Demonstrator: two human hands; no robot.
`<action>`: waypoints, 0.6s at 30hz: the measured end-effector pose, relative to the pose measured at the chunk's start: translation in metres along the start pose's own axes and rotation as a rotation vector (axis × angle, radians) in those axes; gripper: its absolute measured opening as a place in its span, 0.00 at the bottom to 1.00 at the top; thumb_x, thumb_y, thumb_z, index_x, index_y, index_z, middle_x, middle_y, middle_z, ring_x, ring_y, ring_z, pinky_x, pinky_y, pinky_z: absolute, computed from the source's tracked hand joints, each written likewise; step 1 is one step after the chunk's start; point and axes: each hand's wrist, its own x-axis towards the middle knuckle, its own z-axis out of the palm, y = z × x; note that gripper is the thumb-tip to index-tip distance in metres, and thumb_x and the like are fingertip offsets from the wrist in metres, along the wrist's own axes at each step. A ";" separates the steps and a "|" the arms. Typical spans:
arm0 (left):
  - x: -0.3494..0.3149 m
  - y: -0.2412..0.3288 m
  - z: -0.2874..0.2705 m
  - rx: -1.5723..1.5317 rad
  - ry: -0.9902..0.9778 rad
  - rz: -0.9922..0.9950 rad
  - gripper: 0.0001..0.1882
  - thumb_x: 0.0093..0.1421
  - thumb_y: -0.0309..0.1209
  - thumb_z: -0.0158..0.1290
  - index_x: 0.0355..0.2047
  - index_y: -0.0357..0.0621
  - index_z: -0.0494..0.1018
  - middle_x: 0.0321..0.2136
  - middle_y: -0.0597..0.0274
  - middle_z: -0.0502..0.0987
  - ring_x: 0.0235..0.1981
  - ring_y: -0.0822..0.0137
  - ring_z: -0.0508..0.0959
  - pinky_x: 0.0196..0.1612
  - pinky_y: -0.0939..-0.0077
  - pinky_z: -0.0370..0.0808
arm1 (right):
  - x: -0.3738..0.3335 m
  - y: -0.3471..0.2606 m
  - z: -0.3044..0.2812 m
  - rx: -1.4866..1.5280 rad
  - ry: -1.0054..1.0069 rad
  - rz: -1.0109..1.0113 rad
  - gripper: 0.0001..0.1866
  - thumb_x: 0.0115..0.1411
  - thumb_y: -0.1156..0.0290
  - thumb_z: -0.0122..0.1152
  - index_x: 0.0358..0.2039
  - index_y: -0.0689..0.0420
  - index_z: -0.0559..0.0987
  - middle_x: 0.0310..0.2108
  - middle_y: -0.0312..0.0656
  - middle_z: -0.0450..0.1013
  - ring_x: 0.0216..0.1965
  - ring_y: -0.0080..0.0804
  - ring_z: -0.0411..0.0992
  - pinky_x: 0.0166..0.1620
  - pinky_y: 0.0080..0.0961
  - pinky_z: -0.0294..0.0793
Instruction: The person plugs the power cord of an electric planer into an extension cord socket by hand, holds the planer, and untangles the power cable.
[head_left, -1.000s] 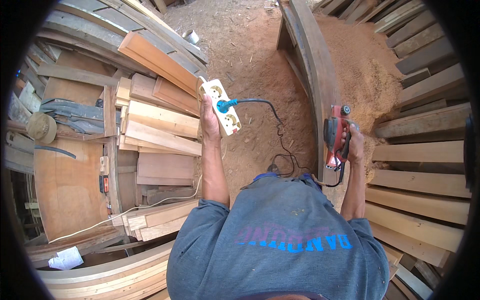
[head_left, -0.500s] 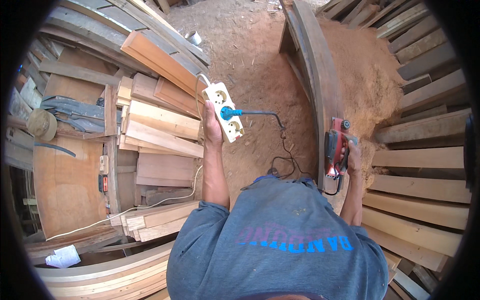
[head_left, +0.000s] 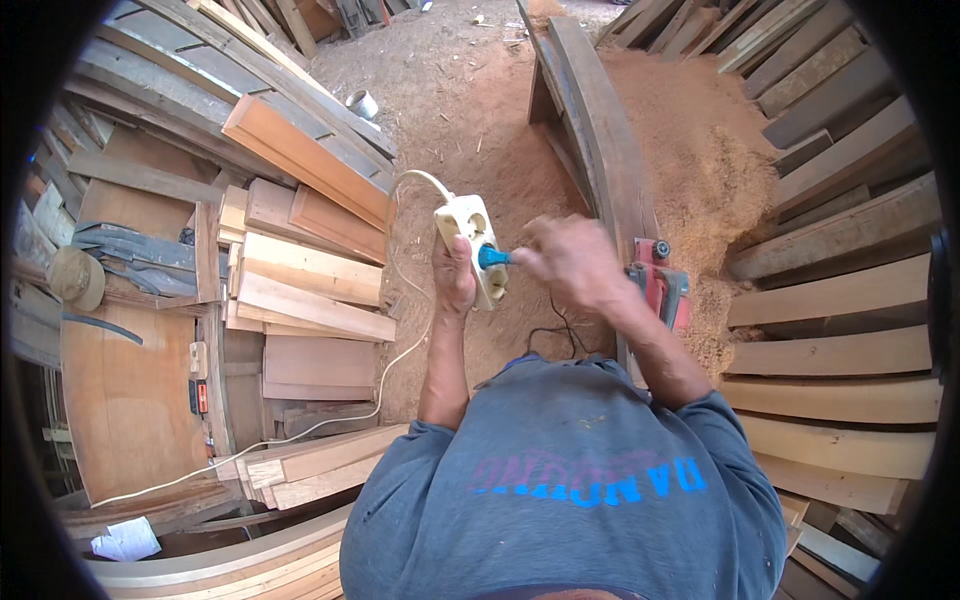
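Note:
My left hand [head_left: 455,275] is wrapped round a white power strip [head_left: 466,219], holding it in front of my chest. A blue plug [head_left: 490,257] sits at the strip's middle socket. My right hand [head_left: 580,262], a little blurred, has its fingers closed at the outer end of that plug; the cord leaving it is mostly hidden behind the hand. A red and black electric planer [head_left: 676,298] rests on the long wooden beam [head_left: 610,130] to my right, partly behind my right forearm and apart from both hands.
A white cable [head_left: 385,375] runs from the strip down to the left. Stacked boards [head_left: 320,270] stand at left, more planks [head_left: 830,355] at right. Sawdust and shavings [head_left: 735,190] cover the floor beyond the beam. A dark cord [head_left: 565,328] loops near my shirt.
My right hand has let go of the planer and moved left to the blue plug. The power strip has shifted slightly right and down in the picture, still in my left hand.

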 end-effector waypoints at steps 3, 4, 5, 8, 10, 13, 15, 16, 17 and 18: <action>-0.008 -0.010 -0.012 0.128 -0.077 0.025 0.35 0.70 0.51 0.41 0.66 0.36 0.55 0.57 0.57 0.67 0.52 0.68 0.70 0.54 0.71 0.68 | 0.002 -0.022 0.026 0.164 -0.097 0.042 0.17 0.62 0.57 0.55 0.35 0.61 0.77 0.28 0.57 0.76 0.33 0.59 0.75 0.39 0.51 0.72; -0.010 -0.010 -0.016 0.149 -0.092 0.022 0.35 0.70 0.52 0.40 0.66 0.35 0.55 0.56 0.56 0.68 0.52 0.68 0.70 0.54 0.71 0.68 | 0.002 -0.021 0.030 0.167 -0.104 0.033 0.17 0.62 0.57 0.55 0.35 0.61 0.77 0.28 0.57 0.76 0.33 0.59 0.75 0.39 0.51 0.72; -0.011 -0.011 -0.019 0.169 -0.108 0.017 0.35 0.70 0.52 0.39 0.65 0.34 0.56 0.55 0.56 0.68 0.52 0.67 0.70 0.54 0.70 0.68 | 0.002 -0.020 0.033 0.197 -0.101 0.014 0.17 0.62 0.58 0.54 0.33 0.61 0.76 0.28 0.58 0.76 0.33 0.60 0.74 0.38 0.51 0.72; -0.013 -0.006 -0.015 0.234 -0.049 0.063 0.37 0.69 0.53 0.42 0.63 0.32 0.58 0.48 0.60 0.72 0.45 0.72 0.71 0.47 0.76 0.69 | -0.003 -0.023 0.036 0.217 -0.077 -0.030 0.16 0.63 0.59 0.54 0.32 0.61 0.76 0.27 0.57 0.75 0.32 0.58 0.74 0.37 0.48 0.72; -0.014 -0.024 -0.032 0.314 0.018 0.154 0.35 0.69 0.54 0.41 0.60 0.34 0.62 0.42 0.61 0.74 0.40 0.73 0.74 0.42 0.77 0.73 | -0.010 -0.019 0.025 0.200 -0.053 -0.056 0.16 0.63 0.60 0.53 0.33 0.62 0.77 0.26 0.56 0.75 0.30 0.55 0.75 0.36 0.46 0.72; -0.023 -0.043 -0.088 -0.082 0.143 -0.223 0.30 0.70 0.58 0.34 0.48 0.42 0.68 0.32 0.63 0.75 0.30 0.71 0.78 0.31 0.74 0.78 | -0.022 -0.004 -0.025 0.409 0.020 0.029 0.17 0.65 0.61 0.51 0.36 0.63 0.78 0.29 0.54 0.76 0.32 0.51 0.76 0.37 0.44 0.74; -0.024 -0.030 -0.091 -0.254 0.211 -0.299 0.33 0.68 0.61 0.32 0.47 0.44 0.68 0.31 0.60 0.76 0.28 0.66 0.78 0.29 0.71 0.78 | -0.028 0.006 -0.041 0.378 0.056 0.070 0.14 0.65 0.63 0.53 0.38 0.62 0.79 0.30 0.52 0.75 0.32 0.46 0.76 0.38 0.39 0.74; -0.023 -0.024 -0.087 -0.334 0.215 -0.320 0.34 0.68 0.62 0.31 0.46 0.43 0.69 0.31 0.58 0.76 0.27 0.65 0.78 0.28 0.69 0.78 | -0.031 0.004 -0.039 0.377 0.058 0.078 0.14 0.65 0.63 0.53 0.38 0.62 0.79 0.30 0.52 0.75 0.32 0.46 0.76 0.38 0.39 0.74; -0.027 -0.019 -0.081 -0.406 0.165 -0.346 0.35 0.67 0.63 0.31 0.47 0.43 0.69 0.31 0.57 0.76 0.27 0.63 0.79 0.29 0.67 0.78 | -0.034 0.001 -0.034 0.422 0.097 0.071 0.14 0.65 0.63 0.54 0.37 0.62 0.79 0.29 0.52 0.75 0.31 0.46 0.76 0.38 0.39 0.73; -0.027 -0.014 -0.071 -0.480 0.111 -0.360 0.36 0.67 0.64 0.30 0.47 0.43 0.69 0.32 0.56 0.76 0.28 0.61 0.79 0.30 0.66 0.79 | -0.033 -0.003 -0.033 0.461 0.143 0.055 0.13 0.64 0.64 0.55 0.36 0.62 0.79 0.29 0.51 0.75 0.31 0.45 0.76 0.38 0.38 0.73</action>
